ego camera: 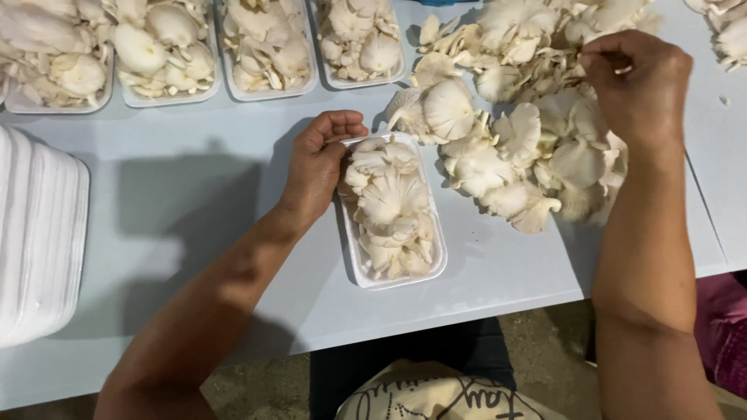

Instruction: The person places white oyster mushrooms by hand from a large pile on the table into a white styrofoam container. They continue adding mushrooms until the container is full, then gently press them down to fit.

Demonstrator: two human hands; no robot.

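Note:
A white foam tray (358, 268) filled with pale oyster mushrooms (391, 206) lies on the light blue table near its front edge. My left hand (317, 165) grips the tray's far left rim, fingers curled over the edge. My right hand (636, 85) is up at the right, on top of a big loose pile of oyster mushrooms (513, 132), its fingers pinched on a mushroom piece in the pile.
Several filled foam trays (268, 92) line the table's far edge. A tall stack of foam trays with nothing in them (39, 233) stands at the left. The table (179, 202) ends close to my body; a second table surface (720, 148) adjoins on the right.

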